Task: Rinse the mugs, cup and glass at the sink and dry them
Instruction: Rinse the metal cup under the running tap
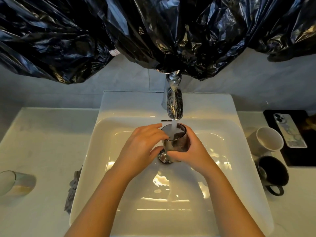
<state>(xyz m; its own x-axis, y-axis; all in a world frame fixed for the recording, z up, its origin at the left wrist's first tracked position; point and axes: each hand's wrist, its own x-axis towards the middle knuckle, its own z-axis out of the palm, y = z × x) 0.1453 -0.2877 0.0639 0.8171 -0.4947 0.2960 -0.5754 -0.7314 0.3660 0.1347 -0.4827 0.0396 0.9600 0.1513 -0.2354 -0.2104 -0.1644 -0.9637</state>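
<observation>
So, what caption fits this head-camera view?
Left hand and right hand hold a dark glass under the running faucet; white mug and black mug sit beside the sink.

Dim warm light; glare streaks on sink basin, sheen on black plastic; wide-angle bending edges.

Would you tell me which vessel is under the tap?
The dark glass, held over the sink; the white mug and black mug stand on the counter to its right, the pale cup to its left.
</observation>
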